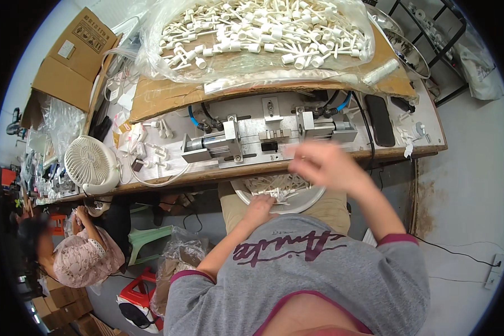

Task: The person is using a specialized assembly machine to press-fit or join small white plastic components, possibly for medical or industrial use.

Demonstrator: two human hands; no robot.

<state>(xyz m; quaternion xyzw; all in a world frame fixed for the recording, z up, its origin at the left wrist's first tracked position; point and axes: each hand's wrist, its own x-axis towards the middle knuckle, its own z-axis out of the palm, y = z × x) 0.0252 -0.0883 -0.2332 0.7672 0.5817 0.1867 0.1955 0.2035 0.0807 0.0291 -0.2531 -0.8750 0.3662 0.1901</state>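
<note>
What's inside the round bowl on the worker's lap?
The bowl holds a heap of white plastic stick parts. The left hand rests in them; the blurred right hand hides the bowl's upper right.

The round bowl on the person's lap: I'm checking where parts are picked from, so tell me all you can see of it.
The round bowl looks like pale metal with a thin rim. It sits on the person's lap, partly tucked under the wooden bench's front edge, so only its near half shows. It holds a heap of small white plastic stick-shaped parts. The left hand rests on its near rim, fingers among the parts; the blurred right hand is above it.
</note>
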